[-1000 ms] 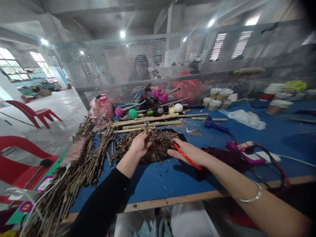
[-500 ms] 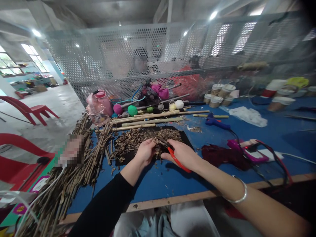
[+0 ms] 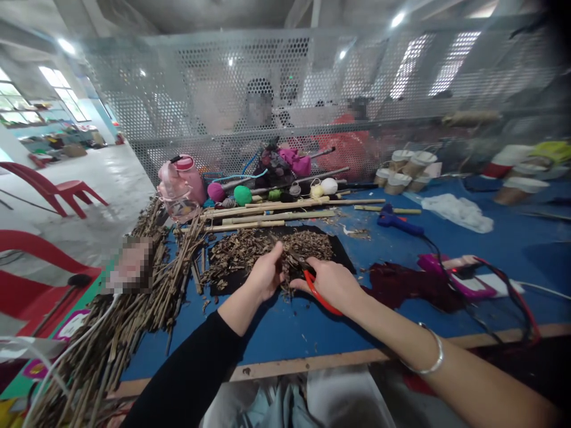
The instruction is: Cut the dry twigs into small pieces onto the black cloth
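My right hand (image 3: 332, 284) grips a pair of scissors by their red handles (image 3: 322, 295); the dark blades point up and left over a heap of dry brown plant pieces (image 3: 241, 252). Close beside it, my left hand (image 3: 266, 273) is closed with the thumb up, around what looks like dry brown plant bits near the blades. Most of its fingers are hidden behind the palm. The heap lies on a black sheet (image 3: 342, 254) on the blue table.
Bundled dry stalks (image 3: 129, 321) cover the table's left side. Behind the heap lie bamboo sticks (image 3: 285, 206) and yarn balls (image 3: 243, 195). A blue glue gun (image 3: 397, 221), dark red cloth (image 3: 405, 285) and a magenta device (image 3: 464, 279) are at right. A perforated metal screen (image 3: 214, 89) stands behind.
My left thumb has lifted and straightened upward. The right hand stays on the scissors, almost in the same place. The whole view has shifted slightly.
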`<state>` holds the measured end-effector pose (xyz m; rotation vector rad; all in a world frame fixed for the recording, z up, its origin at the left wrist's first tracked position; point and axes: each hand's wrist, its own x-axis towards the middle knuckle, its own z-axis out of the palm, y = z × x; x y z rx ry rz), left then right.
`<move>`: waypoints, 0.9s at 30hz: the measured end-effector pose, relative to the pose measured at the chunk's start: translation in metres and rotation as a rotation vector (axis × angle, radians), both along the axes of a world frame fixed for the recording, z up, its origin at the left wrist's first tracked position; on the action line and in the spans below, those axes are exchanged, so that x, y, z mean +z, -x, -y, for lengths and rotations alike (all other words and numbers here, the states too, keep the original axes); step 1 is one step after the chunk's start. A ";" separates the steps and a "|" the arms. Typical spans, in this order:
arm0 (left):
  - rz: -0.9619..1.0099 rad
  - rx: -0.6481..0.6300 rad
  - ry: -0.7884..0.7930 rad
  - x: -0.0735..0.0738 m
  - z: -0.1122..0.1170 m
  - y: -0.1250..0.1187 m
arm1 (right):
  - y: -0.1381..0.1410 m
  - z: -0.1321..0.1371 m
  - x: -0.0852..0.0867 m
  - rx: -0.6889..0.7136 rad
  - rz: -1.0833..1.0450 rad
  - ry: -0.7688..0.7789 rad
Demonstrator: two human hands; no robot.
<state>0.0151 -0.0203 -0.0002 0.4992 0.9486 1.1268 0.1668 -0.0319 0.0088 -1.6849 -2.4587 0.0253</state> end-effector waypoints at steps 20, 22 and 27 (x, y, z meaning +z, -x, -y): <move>-0.723 0.115 -0.227 0.009 -0.001 0.017 | -0.039 0.007 0.027 0.053 -0.462 0.219; -1.125 0.100 -0.387 0.015 -0.003 0.032 | -0.045 0.007 0.027 0.050 -0.467 0.220; -1.817 0.003 -0.466 0.018 -0.011 0.060 | -0.050 0.009 0.023 0.022 -0.476 0.209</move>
